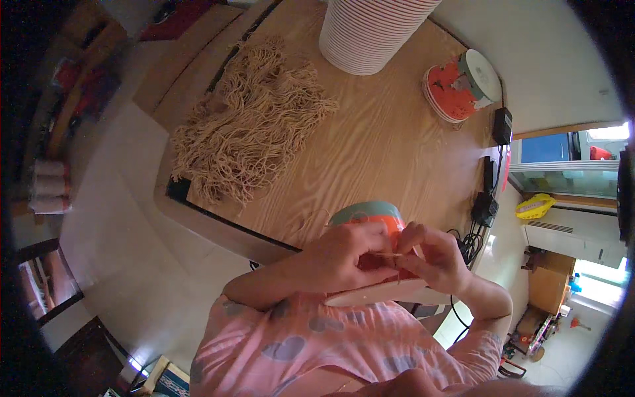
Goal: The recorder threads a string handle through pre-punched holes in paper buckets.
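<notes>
Left fingers: the left hand (334, 257) is curling in over the tub, its fingers nearly closed and seemingly pinching a thin strand (389, 255).
Right fingers: the right hand (440, 257) is meeting it, thumb and fingertips closing on the strand too.
Strand: it is running between both sets of fingertips, probably soft, limp and almost weightless; a pinch near its end should suit.
Orange-and-green tub (368, 210): it is lying just under the hands, its pale rim facing the body; probably light, thin-walled card, denting if squeezed, so the rim looks the firmest hold.
Tan cord pile (254, 122): it is sprawling loosely across the left of the counter (377, 152), likely soft and tangling easily.
Second tub (442, 87): it is standing rim down at the far right.
White stack (370, 33): nested tubs are leaning at the far edge.
Lettering: dark print is marking the second tub, too small for reading.
</notes>
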Motion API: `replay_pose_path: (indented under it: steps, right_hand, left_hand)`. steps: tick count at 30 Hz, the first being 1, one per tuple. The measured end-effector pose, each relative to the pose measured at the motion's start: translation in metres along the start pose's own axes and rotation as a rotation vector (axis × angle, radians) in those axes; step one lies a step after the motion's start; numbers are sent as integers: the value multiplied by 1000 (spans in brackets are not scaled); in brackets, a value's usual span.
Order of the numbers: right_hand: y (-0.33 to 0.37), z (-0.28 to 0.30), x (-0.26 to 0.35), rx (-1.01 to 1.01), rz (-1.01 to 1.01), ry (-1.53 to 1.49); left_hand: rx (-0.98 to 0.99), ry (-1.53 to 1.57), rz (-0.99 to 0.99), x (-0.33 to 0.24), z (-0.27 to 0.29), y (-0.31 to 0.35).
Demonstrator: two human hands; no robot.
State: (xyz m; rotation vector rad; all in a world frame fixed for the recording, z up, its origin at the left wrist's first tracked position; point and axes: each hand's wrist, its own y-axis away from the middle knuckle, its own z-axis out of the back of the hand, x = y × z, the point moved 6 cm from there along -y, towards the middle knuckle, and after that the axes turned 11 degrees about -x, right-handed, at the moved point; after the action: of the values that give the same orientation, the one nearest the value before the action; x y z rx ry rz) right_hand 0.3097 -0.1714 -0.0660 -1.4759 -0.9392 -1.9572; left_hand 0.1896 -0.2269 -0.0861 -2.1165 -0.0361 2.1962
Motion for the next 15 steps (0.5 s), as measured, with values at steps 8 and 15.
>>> replay_pose_path:
  steps: [8,15]
  right_hand:
    - [1,2,-5,-7,-27,4]
    - [0,3,0,-29,57,188]
  left_hand:
    - [-126,203,45,14,3,0]
    - [-135,292,92,17,3,-3]
